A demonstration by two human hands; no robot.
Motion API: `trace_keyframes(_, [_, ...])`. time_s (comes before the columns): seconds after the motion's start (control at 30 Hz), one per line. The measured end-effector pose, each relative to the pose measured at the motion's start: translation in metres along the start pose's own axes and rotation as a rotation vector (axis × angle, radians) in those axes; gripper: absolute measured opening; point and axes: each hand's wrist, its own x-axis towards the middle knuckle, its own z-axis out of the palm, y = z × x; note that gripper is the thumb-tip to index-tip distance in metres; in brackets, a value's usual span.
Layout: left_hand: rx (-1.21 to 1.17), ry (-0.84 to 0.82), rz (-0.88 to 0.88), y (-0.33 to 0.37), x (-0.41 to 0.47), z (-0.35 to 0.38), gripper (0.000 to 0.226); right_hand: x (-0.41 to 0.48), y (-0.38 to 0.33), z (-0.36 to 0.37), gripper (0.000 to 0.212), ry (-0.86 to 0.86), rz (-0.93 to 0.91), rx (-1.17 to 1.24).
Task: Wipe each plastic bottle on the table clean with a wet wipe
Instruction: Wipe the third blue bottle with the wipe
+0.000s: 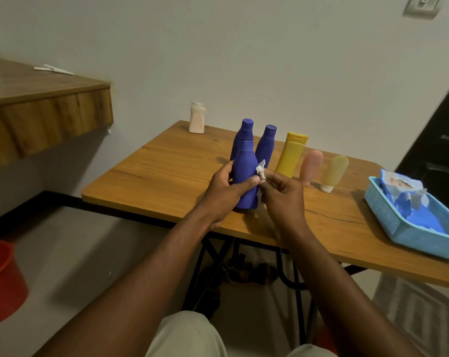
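Note:
My left hand (224, 191) grips a blue bottle (244, 171) that stands upright near the front of the wooden table (166, 171). My right hand (282, 197) pinches a crumpled white wet wipe (261, 171) against the bottle's right side. Behind it stand two more blue bottles (267, 145), with the taller one (246, 130) partly hidden. To the right are a yellow tube (291, 155), a pink tube (311, 166) and a pale yellow tube (332, 172), all standing cap down. A cream bottle (197, 118) sits at the table's far edge by the wall.
A light blue basket (388, 217) at the table's right end holds a wet wipe pack (401, 186). A wooden shelf (38, 104) juts out at the left. A red bucket (1, 279) stands on the floor at lower left. Sandals lie under the table.

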Motion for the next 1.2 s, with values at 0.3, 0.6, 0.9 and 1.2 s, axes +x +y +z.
trace_keyframes(0.3, [-0.098, 0.332, -0.028, 0.004, 0.002, 0.002, 0.061, -0.012, 0.016, 0.001, 0.019, 0.086, -0.023, -0.155])
trace_keyframes(0.6, [-0.135, 0.329, 0.025, 0.006, 0.000, 0.003, 0.058, -0.015, 0.004, 0.006, 0.009, 0.173, 0.218, 0.109])
trace_keyframes(0.9, [-0.161, 0.356, 0.053, 0.007, -0.002, 0.003, 0.054, -0.020, -0.005, 0.010, 0.016, 0.066, 0.486, 0.295])
trace_keyframes(1.2, [-0.135, 0.299, 0.057, 0.007, -0.002, 0.005, 0.064, -0.005, -0.012, 0.005, 0.019, 0.215, 0.510, 0.378])
